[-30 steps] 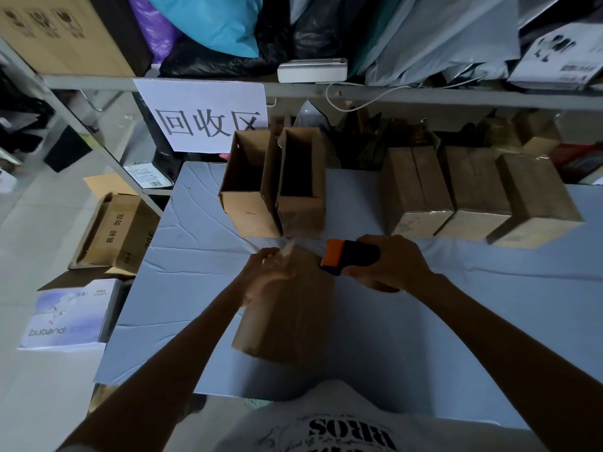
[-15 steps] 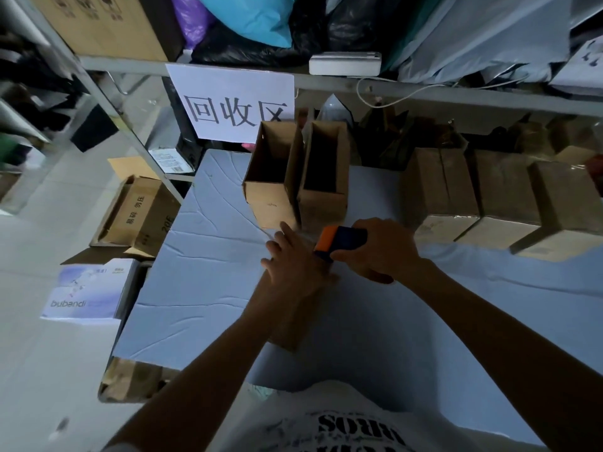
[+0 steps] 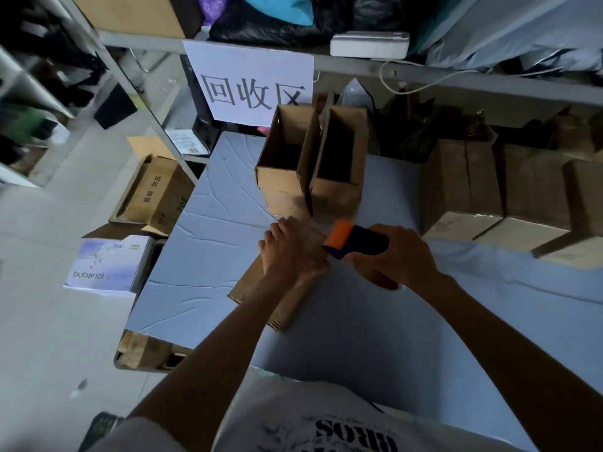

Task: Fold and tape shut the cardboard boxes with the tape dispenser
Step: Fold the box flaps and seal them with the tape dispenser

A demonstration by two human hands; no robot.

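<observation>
**One box under both grips, five more ranged behind**

Cardboard box (image 3: 277, 298): lying on its side on the blue-grey bench (image 3: 212, 252), towards the left front, long axis running away from the person.

Left grip (image 3: 290, 252): set on the far end of that box, fingers bent down over the far edge, holding the cardboard.

Right grip (image 3: 399, 256): wrapped tightly round the tape dispenser (image 3: 355, 239). Dispenser dark-bodied with an orange nose, the nose at the far end of the box, just beside the left grip.

Two open boxes (image 3: 284, 177) and (image 3: 339, 181): upright, side by side and touching, mouths up, just behind the held box.

Three closed boxes (image 3: 463, 190): in a row along the right rear of the bench, close together, seams uppermost.

White paper sign (image 3: 251, 79): three large black characters, hung from the metal shelf (image 3: 489, 81) above the open boxes. White flat device (image 3: 368, 44) on that shelf, cable trailing off to the right.

Floor, left of the bench: brown printed carton (image 3: 153, 194) lying open, and nearer the person a pale box marked "bubandi" (image 3: 104, 265).
</observation>
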